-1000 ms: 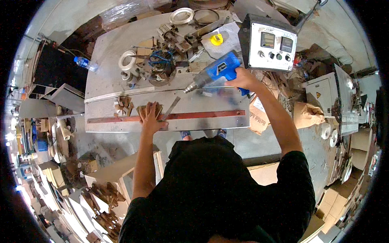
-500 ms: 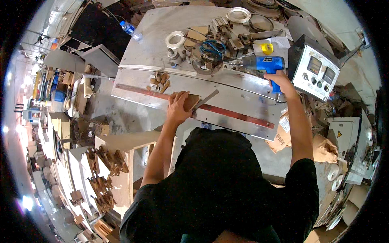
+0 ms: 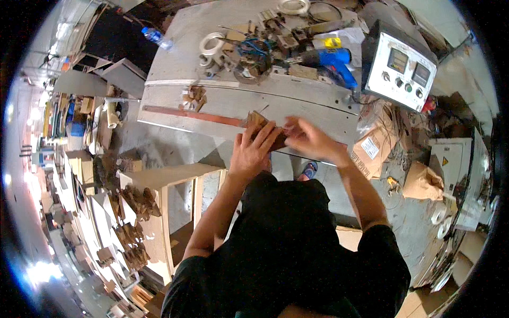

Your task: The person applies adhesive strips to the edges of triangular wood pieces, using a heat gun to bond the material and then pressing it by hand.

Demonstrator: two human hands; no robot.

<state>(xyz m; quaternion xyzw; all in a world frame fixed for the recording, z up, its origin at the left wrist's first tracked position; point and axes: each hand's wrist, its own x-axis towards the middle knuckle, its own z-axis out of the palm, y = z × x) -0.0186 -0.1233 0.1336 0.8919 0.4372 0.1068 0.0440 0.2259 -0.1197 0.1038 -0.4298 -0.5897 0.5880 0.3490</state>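
Bright even light, fisheye-bent edges, slight blur

Woodworking workshop, metal workbench (image 3: 212,103) strewn with tools, blue power drill (image 3: 333,59), control box with gauges (image 3: 398,66), stacked wooden parts (image 3: 132,233)

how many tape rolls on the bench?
2 that I can tell: a white tape roll left of the tool clutter on the metal workbench, and a second tape roll at the far edge. More may hide in the clutter.
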